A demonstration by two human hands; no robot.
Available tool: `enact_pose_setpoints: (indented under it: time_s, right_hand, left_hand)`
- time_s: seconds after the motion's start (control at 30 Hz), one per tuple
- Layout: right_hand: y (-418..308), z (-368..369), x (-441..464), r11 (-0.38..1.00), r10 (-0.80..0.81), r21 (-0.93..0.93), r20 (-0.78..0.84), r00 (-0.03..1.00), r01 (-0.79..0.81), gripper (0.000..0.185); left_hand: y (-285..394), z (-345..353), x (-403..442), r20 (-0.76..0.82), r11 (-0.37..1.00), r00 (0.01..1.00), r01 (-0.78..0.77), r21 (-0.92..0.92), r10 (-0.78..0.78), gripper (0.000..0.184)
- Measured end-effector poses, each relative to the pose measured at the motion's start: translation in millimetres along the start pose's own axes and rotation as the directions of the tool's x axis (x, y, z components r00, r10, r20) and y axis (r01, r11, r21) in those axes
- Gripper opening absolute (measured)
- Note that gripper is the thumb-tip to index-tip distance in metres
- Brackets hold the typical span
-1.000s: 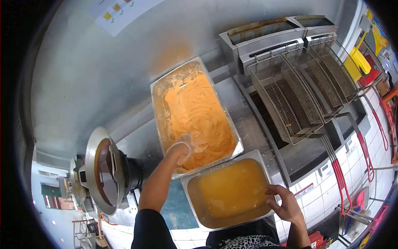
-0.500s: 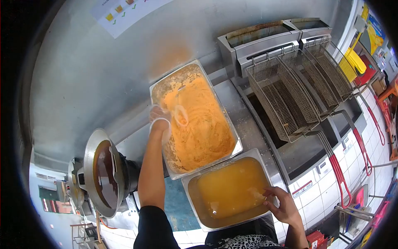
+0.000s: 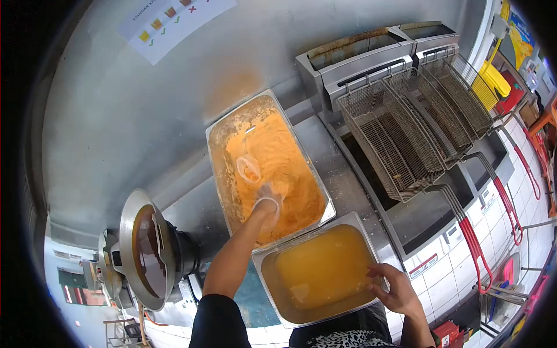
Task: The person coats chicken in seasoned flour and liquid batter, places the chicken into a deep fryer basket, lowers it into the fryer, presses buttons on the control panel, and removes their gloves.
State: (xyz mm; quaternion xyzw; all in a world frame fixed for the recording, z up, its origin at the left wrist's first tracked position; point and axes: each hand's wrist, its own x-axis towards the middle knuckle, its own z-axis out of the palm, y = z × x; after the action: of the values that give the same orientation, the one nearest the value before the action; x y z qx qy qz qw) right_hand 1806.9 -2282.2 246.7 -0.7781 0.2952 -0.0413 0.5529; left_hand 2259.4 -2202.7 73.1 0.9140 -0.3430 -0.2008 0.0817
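Note:
My left hand, in a clear plastic glove, reaches into a metal tray of orange breading powder. Its fingers are blurred and partly sunk in the powder, so what they hold, if anything, is hidden. A clear plastic scoop-like piece with some powder in it lies just beyond this hand. My bare right hand is at the right rim of a second metal pan of cloudy yellow liquid. Its thumb and index finger are curved and apart, over the pan's edge.
Wire fryer baskets with red handles rest over a fryer at the right. A wide metal pan of dark brown liquid stands at the left. A printed sheet is on the steel wall behind.
My left hand has moved from the tray's left edge rightward and nearer to me, down into the powder. My right hand stays at the pan's rim.

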Motion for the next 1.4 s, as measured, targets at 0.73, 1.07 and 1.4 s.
enact_pose_setpoints:
  time_s: [0.73, 1.07, 1.4]
  right_hand:
    - [13, -13, -13, 0.999, 0.022, 0.032, -0.057, 0.998, -0.02, 0.044]
    - [13, -7, -8, 1.0, 0.003, 0.012, -0.015, 1.0, -0.003, 0.048]
    - [-4, -4, -29, 0.999, 0.015, -0.033, -0.019, 1.0, -0.016, 0.051]
  left_hand:
    - [47, 13, 53, 0.051, 0.935, 0.998, 0.016, 0.355, -0.036, 0.043]
    - [70, 13, 19, -0.004, 0.965, 0.993, 0.116, 0.234, -0.118, 0.035]
    - [17, 30, 41, 0.099, 0.987, 0.982, 0.161, 0.028, -0.163, 0.036]
